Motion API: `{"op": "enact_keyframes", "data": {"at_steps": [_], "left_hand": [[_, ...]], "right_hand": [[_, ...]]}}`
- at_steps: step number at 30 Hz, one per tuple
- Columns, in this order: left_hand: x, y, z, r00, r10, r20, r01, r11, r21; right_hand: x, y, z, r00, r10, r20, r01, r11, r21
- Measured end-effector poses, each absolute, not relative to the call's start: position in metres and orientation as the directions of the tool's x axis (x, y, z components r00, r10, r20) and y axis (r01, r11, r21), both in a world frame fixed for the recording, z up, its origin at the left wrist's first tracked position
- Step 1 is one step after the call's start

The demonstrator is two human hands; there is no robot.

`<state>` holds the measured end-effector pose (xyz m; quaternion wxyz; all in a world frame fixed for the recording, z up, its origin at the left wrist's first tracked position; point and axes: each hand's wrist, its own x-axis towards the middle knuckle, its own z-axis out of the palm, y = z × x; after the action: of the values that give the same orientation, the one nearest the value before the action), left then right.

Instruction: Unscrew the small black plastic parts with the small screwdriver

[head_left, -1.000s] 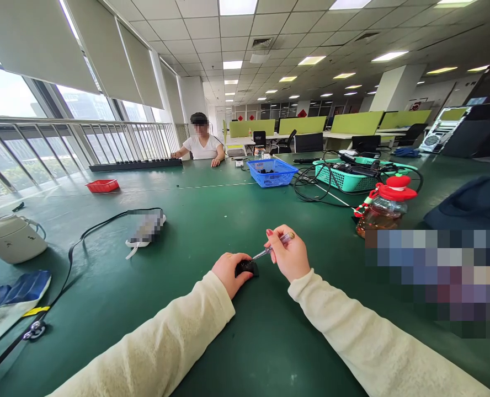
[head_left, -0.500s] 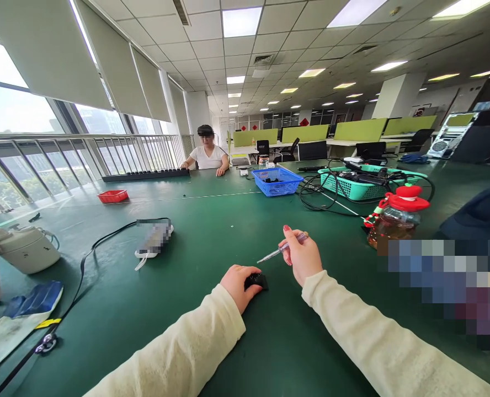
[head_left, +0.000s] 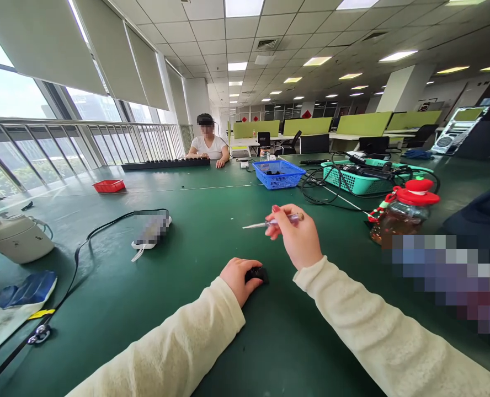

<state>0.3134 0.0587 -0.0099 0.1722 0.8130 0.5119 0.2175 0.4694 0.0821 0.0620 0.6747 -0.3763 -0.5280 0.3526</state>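
Screwdriver farther from black block

Head-worn view, forward and down

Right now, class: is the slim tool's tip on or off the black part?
Off. The right hand holds the slim tool; green table shows between its tip and the black part gripped by the left hand.

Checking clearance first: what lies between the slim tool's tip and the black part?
In the head view, green tabletop shows between the slim tool and the black part, with a finger of the left hand at its far edge.
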Motion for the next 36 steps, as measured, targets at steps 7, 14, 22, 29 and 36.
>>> {"op": "enact_keyframes", "data": {"at_steps": [7,14,22,29,36], "left_hand": [[0.313,0.058,-0.010,0.363,0.919,0.156,0.763,-0.389,0.516],[0.313,0.056,-0.007,0.334,0.932,0.137,0.765,-0.353,0.538],[0.313,0.057,-0.009,0.301,0.941,0.154,0.753,-0.334,0.567],[0.313,0.058,-0.011,0.281,0.946,0.161,0.741,-0.320,0.590],[0.314,0.056,-0.004,0.335,0.934,0.126,0.764,-0.347,0.543]], "right_hand": [[0.496,0.088,0.017,0.293,0.906,0.306,-0.090,0.345,-0.934],[0.490,0.083,0.014,0.226,0.910,0.348,-0.041,0.365,-0.930],[0.488,0.081,0.017,0.223,0.903,0.367,-0.052,0.387,-0.921],[0.488,0.081,0.016,0.220,0.903,0.370,-0.068,0.393,-0.917],[0.486,0.080,0.016,0.203,0.900,0.386,-0.008,0.396,-0.918]]}}
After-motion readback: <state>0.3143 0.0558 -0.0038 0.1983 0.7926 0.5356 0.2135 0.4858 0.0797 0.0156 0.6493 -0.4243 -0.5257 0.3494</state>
